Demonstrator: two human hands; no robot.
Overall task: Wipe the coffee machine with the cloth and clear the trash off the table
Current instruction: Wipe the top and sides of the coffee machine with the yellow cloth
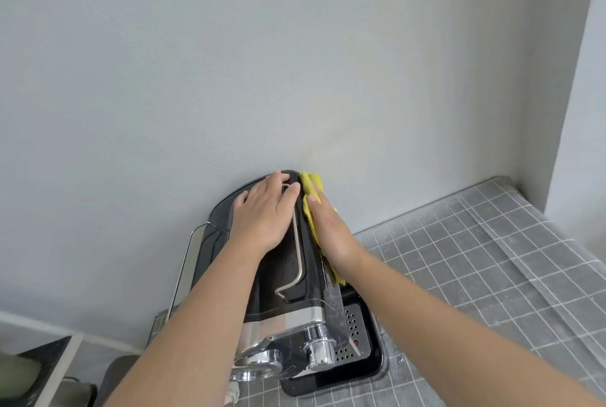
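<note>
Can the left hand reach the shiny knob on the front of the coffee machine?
Probably yes: the left hand rests flat on the coffee machine, and nothing covers the knob nearer the person.

Two hands in shot: one left hand (pixel 262 216), one right hand (pixel 331 229). One machine (pixel 282 278), black and chrome, the only one here. One cloth (pixel 310 183), yellow, a single piece. One worktop (pixel 475 259), under one grid-printed cover. Up on the machine that's two metal rails, the right rail (pixel 296 242) and the left rail (pixel 183 269). Down at the front, one chrome knob (pixel 319 349). One drip tray (pixel 354 324), many small holes in it, too many and too fine to count. And one red float (pixel 356 342) on that tray.
</note>
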